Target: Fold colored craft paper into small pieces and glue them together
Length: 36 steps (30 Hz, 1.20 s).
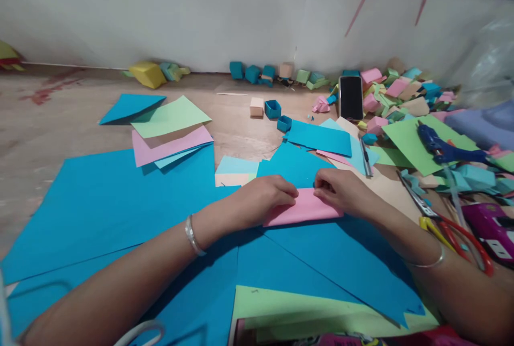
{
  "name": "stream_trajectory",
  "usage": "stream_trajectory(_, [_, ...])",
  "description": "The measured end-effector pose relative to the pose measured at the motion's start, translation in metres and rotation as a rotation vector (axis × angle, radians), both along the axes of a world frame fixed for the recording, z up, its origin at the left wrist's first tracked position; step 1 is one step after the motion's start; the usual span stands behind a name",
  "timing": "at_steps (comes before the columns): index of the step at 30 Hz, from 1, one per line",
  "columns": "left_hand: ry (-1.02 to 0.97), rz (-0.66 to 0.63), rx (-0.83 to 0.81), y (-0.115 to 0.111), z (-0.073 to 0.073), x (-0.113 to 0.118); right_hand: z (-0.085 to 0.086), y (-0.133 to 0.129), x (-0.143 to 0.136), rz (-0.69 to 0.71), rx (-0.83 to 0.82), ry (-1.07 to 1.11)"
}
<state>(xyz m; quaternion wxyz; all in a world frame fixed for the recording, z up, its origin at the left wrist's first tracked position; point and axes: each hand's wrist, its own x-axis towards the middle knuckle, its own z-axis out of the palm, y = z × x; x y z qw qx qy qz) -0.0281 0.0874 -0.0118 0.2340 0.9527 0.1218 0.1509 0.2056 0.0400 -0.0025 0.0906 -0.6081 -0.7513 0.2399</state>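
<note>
A folded strip of pink paper (307, 208) lies over large blue paper sheets (132, 201) in front of me. My left hand (267, 198) grips its left part, thumb and fingers pressed together on the upper edge. At the right end, my right hand (339, 189) pinches the same edge with curled fingers. Just beyond the hands lies a stack of blue paper strips (319, 138). A pen (365, 157) rests to the right of that stack.
Scissors (445, 223) and a blue glue gun (445, 148) lie at the right. A phone (350, 98) stands by a heap of small paper boxes (397, 88). Folded coloured sheets (172, 115) sit at the left. Small blue boxes (252, 74) line the wall.
</note>
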Motion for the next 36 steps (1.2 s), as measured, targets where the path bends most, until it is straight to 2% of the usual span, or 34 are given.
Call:
stream_trajectory(5, [-0.051, 0.098, -0.065, 0.002, -0.012, 0.008, 0.001, -0.001, -0.001, 0.002, -0.006, -0.017])
stream_trajectory(13, [0.084, 0.055, 0.207, -0.008, -0.016, 0.009, -0.002, 0.000, 0.003, 0.008, 0.025, -0.014])
stream_trajectory(15, [0.083, 0.038, 0.222, -0.006, -0.017, 0.009, -0.003, -0.001, 0.005, 0.042, 0.089, -0.046])
stream_trajectory(17, [0.070, 0.024, 0.231, -0.005, -0.018, 0.009, -0.002, -0.004, 0.005, 0.114, 0.238, -0.145])
stream_trajectory(20, [0.068, 0.000, 0.211, -0.003, -0.018, 0.010, 0.002, -0.017, -0.003, 0.340, 0.442, -0.296])
stream_trajectory(22, [0.072, -0.009, 0.188, -0.003, -0.017, 0.010, 0.005, -0.028, -0.012, 0.495, 0.473, -0.323])
stream_trajectory(24, [0.065, -0.009, 0.176, -0.004, -0.015, 0.010, 0.007, -0.039, -0.022, 0.560, 0.476, -0.347])
stream_trajectory(29, [0.084, -0.039, 0.200, -0.003, -0.013, 0.010, 0.005, -0.065, -0.034, 0.547, 0.482, -0.519])
stream_trajectory(36, [0.099, -0.042, 0.166, 0.000, -0.014, 0.010, -0.004, -0.114, -0.011, 0.465, 0.532, -0.645])
